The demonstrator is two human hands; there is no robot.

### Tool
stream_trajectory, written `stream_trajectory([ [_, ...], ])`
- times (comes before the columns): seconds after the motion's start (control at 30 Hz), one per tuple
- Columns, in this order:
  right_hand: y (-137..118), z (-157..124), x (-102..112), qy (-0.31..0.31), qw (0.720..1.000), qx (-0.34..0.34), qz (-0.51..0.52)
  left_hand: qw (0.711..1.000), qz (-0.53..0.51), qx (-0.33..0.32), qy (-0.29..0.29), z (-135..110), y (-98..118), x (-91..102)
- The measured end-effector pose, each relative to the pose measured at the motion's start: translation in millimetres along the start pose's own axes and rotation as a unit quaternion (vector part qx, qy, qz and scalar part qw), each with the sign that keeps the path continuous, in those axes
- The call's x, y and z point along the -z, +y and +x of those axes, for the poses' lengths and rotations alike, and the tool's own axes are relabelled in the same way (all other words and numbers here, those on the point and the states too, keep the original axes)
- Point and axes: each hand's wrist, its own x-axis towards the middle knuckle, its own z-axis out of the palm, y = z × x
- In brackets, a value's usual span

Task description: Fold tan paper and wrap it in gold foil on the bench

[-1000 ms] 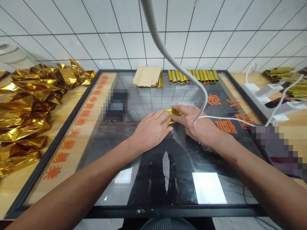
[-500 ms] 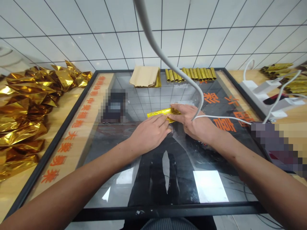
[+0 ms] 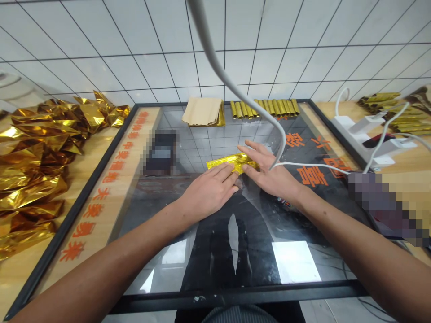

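A: Edges?
B: Worktop [image 3: 8, 278]: wood, one black frame [image 3: 256, 297] round a glass panel [image 3: 188, 141]. Far side by the tiled wall [image 3: 276, 27]; near side just before the person.

A: Room to move?
B: Broad span of glass from hands to near frame; lesser span from hands back to the rolls [image 3: 284, 107]. Cable [image 3: 229, 74] droops in from above, crossing the view of the right hand.

A: Gold piece?
B: One. Gold piece [image 3: 218, 161], mid-glass, flat-lying, slightly slanted, under both hands.

A: Grip?
B: Left hand [image 3: 209, 192]: fingers together, laid over its near edge; whether they pinch, cannot tell. Right hand [image 3: 274, 180]: thumb and fingers spread wide, resting about its right end.

A: Counts?
B: Rolls: one row at the far frame, over ten; cable hides some. Paper [image 3: 202, 111]: one folded stack, left of the rolls. Foil [image 3: 37, 148]: one heap, left of frame, sheets uncountable. Power strip [image 3: 348, 134]: one, right. Second pile [image 3: 387, 105]: gold, beyond the power strip, uncountable.
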Motion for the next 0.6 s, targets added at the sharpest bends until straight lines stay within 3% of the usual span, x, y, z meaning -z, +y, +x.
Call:
stream_trajectory([
  [0.3, 6.5, -4.3, -7.1, -0.015, 0.999, -0.018, -0.049, 0.999, 0.012, -0.002, 0.032, -2.0, -1.1, -7.5],
  [0.6, 9.2, -2.4, 0.4, -0.031, 0.996, -0.045, -0.065, 1.000, 0.010, -0.010, 0.027, -1.4, -2.1, -5.5],
])
